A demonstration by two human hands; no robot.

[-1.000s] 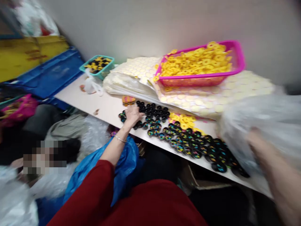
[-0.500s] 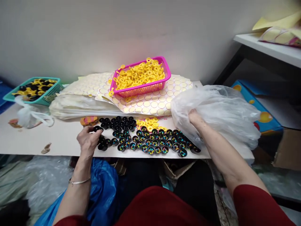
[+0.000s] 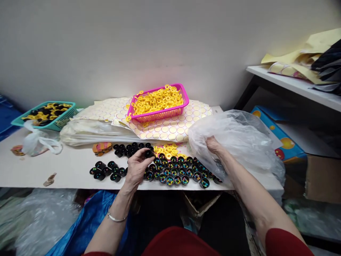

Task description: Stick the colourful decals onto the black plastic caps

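My left hand (image 3: 137, 166) pinches a small black cap (image 3: 148, 154) just above rows of black caps (image 3: 176, 170) with coloured beads inside, laid along the table's front edge. A few more black caps (image 3: 105, 170) lie loose to its left. My right hand (image 3: 213, 145) grips the edge of a crumpled clear plastic bag (image 3: 239, 138) at the right end of the table. A small heap of yellow rings (image 3: 166, 149) lies behind the caps.
A pink basket (image 3: 177, 111) of yellow rings sits on sheets of round stickers (image 3: 170, 126). A teal basket (image 3: 65, 117) stands at the far left. A white table (image 3: 66, 167), a shelf (image 3: 293, 83) at right, a blue bag (image 3: 90, 224) and cartons below.
The view has swung from the left to face the table. My left hand has moved right along the caps and picked one up. My right hand has stayed on the clear bag.
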